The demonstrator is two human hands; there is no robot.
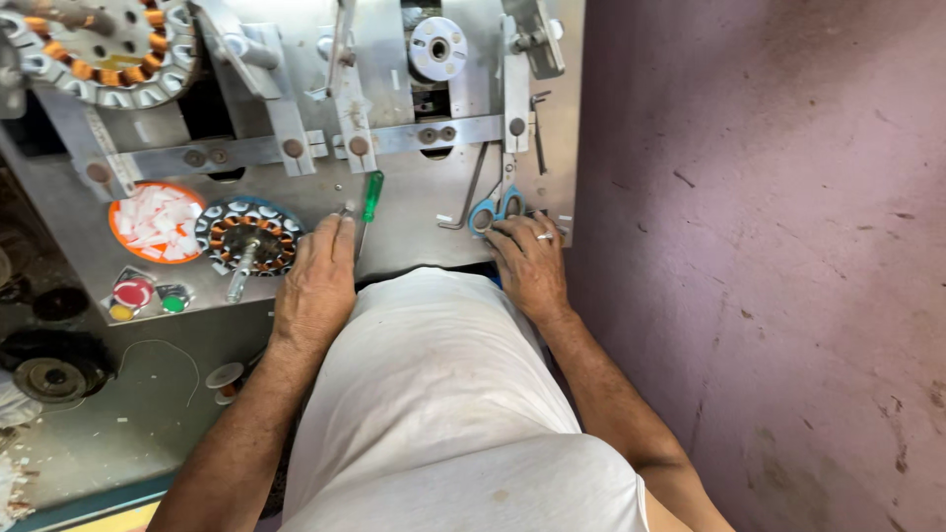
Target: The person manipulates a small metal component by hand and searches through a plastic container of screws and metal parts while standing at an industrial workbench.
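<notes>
Both hands sat flat at the metal worktop's (414,212) near edge. The left hand (315,281), fingers loosely together and gripping nothing, touched the green screwdriver (371,197) beside the wound stator (248,236), so it might've rolled off. The right hand (530,264) covered the blue scissors (496,209); blades hidden, grip unclear.

Between our left hand (315,281) and right hand (530,264) the metal desk (419,232) lies bare, a lane running up to the cross bar (434,134). A green-handled screwdriver (368,209) lies just beside our left hand and narrows that lane. Blue-handled scissors (496,209) touch our right fingertips. Left of us, a wound stator (248,236) and an orange dish of white slips (156,222) crowd the plate. The purple wall (759,246) shuts off the right.
</notes>
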